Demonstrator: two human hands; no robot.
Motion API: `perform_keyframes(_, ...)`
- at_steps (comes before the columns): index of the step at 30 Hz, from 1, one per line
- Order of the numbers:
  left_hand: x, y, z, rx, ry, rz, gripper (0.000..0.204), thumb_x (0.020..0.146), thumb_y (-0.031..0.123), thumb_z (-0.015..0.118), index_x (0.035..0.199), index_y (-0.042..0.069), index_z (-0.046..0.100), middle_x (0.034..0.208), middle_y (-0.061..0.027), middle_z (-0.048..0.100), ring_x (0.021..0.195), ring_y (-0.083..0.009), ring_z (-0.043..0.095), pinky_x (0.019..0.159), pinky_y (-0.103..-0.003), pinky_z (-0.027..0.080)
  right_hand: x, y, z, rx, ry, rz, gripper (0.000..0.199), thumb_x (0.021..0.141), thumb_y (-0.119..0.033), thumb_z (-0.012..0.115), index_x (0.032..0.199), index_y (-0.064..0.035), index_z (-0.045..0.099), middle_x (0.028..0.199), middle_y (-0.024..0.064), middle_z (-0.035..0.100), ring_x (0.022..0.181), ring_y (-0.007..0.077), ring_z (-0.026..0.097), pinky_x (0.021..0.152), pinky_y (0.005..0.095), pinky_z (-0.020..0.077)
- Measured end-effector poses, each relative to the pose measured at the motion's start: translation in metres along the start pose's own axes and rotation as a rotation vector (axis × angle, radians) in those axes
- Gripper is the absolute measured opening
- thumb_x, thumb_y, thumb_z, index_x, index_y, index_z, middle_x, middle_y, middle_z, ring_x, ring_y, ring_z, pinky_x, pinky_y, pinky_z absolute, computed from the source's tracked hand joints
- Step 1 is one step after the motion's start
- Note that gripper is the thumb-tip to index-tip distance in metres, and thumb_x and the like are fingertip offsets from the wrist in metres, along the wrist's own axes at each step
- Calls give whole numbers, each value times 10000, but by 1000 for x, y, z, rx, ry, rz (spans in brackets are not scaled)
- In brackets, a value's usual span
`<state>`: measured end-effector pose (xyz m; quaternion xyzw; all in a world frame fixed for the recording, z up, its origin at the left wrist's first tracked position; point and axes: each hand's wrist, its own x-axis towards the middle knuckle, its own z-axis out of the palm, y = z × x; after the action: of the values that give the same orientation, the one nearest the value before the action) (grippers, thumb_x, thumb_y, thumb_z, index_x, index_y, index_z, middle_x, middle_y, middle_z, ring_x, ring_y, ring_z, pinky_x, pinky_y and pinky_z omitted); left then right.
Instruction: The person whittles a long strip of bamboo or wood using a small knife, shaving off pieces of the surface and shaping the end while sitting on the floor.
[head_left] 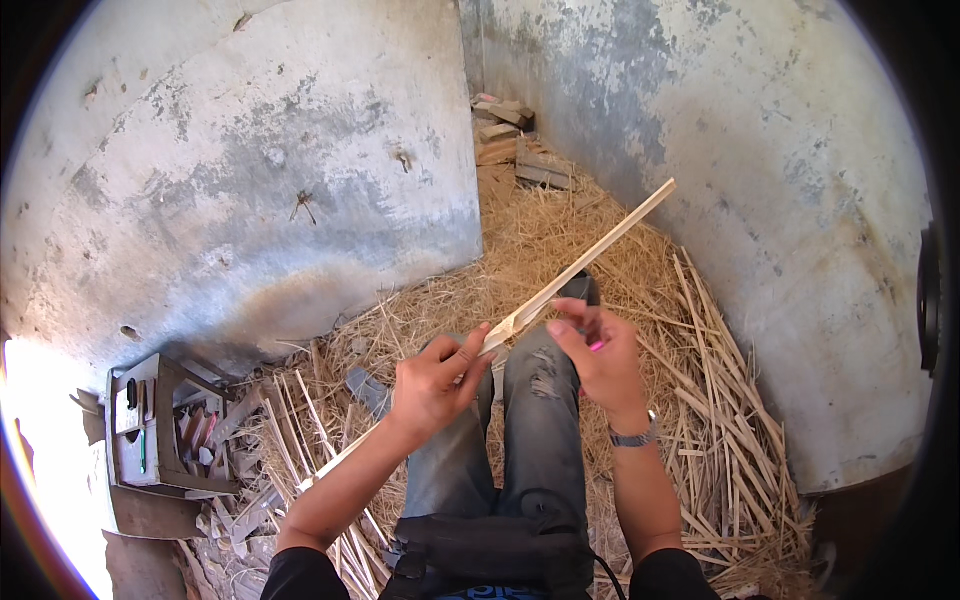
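Note:
A long pale strip of split wood or bamboo (590, 255) slants across in front of me, its far end up to the right. Around its middle, my left hand (437, 378) is closed on it, beside a rough, splintered spot. Behind my left forearm the strip seems to carry on toward the lower left. Close to the right of that spot is my right hand (605, 360), fingers curled and thumb near the index finger. Something small and bright pink (597, 346) shows between those fingers; its kind cannot be made out. A watch (634, 434) circles my right wrist.
Shavings (540, 230) cover the floor around my legs. Long split strips (720, 440) are heaped at right, with more strips (290, 430) at left. A small wooden cabinet (160, 425) stands far left. Bricks (500, 125) lie by the worn walls (330, 130).

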<state>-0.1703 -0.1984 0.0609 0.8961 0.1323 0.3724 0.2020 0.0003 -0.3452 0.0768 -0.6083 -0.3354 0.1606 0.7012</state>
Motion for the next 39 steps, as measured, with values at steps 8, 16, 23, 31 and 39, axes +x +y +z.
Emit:
perform_keyframes(8, 14, 0, 2, -52, 82, 44, 411, 845, 64, 796, 1248, 55, 715, 685, -64, 560, 533, -151, 515, 499, -312, 430, 18, -12, 22, 123, -56, -22, 189, 977, -142, 694, 970, 42, 733, 693, 13, 655, 541, 25, 468, 490, 217, 361)
perform_keyframes(16, 44, -16, -11, -88, 411, -1, 406, 850, 28, 793, 1243, -11, 700, 674, -49, 566, 546, -104, 499, 494, -276, 419, 17, 2, 31, 301, -58, 18, 191, 982, -109, 655, 1073, 44, 722, 796, 85, 732, 523, 27, 497, 465, 210, 370)
perform_keyframes(23, 35, -6, 2, -126, 203, 66, 352, 845, 35, 790, 1189, -4, 727, 703, -59, 576, 549, -122, 517, 504, -271, 415, 35, -19, 44, 295, 21, -148, 235, 938, -86, 730, 1116, 62, 695, 827, 41, 714, 705, 42, 599, 596, 197, 442)
perform_keyframes(31, 110, 19, -18, -473, 155, -11, 346, 997, 221, 629, 1262, 5, 681, 807, -46, 661, 662, -109, 572, 601, -265, 464, 40, -2, 53, 171, -46, -176, 161, 917, -83, 755, 1008, 46, 725, 722, -1, 681, 629, 7, 544, 563, 190, 399)
perform_keyframes(39, 164, 20, -1, -546, -162, -96, 384, 1053, 350, 580, 942, 7, 715, 568, 26, 523, 536, -30, 483, 475, -244, 364, 38, -1, 71, 310, 65, -77, 146, 918, -80, 742, 985, 48, 723, 734, 15, 694, 617, 9, 555, 543, 197, 393)
